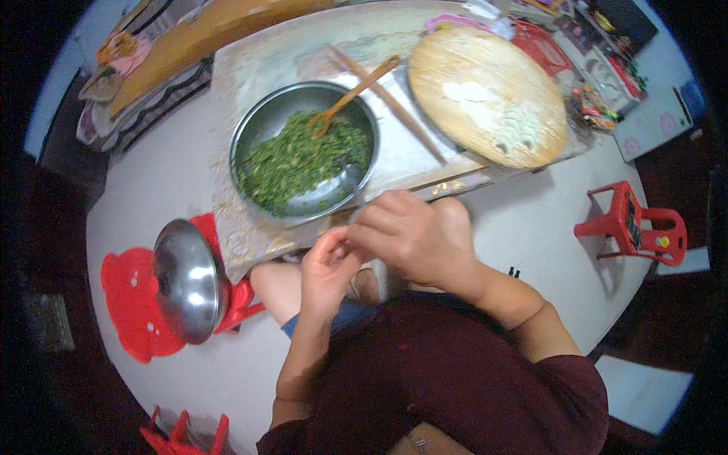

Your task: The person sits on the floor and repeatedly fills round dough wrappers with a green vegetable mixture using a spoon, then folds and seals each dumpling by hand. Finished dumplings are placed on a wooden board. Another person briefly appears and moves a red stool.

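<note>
My left hand [330, 264] is held palm up with curled fingers over my lap, just in front of the table edge. My right hand [409, 242] meets it from above, its fingertips against the left fingers. Whatever may lie between them is hidden. Just beyond stands a steel bowl [242, 122] of chopped green filling [301, 162]. A wooden spoon [355, 88] rests in it across the far rim. A metal spoon [350, 176] leans on the near rim, its handle ending close to my right fingers; blur hides whether they touch.
Right of the bowl, a round wooden board [455, 57] bears white flour patches and several pale dumplings [516, 132]. A rolling pin [392, 105] lies between. At left, a metal lid or basin [190, 284] rests on a red chair [128, 301]. A red stool [623, 219] stands right.
</note>
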Demonstrator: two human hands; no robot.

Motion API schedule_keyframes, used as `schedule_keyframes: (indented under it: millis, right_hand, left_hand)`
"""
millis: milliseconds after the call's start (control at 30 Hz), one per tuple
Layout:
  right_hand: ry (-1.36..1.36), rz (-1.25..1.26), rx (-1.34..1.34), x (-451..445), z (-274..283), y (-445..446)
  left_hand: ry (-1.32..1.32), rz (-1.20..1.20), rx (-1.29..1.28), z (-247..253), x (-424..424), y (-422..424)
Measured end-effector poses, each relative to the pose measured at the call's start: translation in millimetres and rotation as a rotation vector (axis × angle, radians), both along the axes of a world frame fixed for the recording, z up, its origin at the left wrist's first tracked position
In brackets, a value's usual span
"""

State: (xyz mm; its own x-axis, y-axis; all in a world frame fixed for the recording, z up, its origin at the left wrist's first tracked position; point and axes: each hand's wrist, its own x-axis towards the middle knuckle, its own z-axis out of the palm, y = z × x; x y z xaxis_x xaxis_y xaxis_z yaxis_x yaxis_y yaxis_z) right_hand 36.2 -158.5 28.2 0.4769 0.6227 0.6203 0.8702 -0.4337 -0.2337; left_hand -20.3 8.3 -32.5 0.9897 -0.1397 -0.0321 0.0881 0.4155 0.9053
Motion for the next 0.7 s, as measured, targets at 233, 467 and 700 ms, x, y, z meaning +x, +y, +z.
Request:
schedule_keyframes:
  millis: [233,467,700]
  right_hand:
    - [0.690,-0.080,0.192,-9,-6,-1]
    - [1.135,0.121,0.601,-18,-38,8]
    - [1.258,0.056,0.717,-21,-28,-1]
  left_hand:
    - [-0.002,0.195,-0.053,6,2,-5]
    - [-0.221,0.356,0.405,15,9,-4]
    - [-0.188,0.301,0.372,19,3,-6]
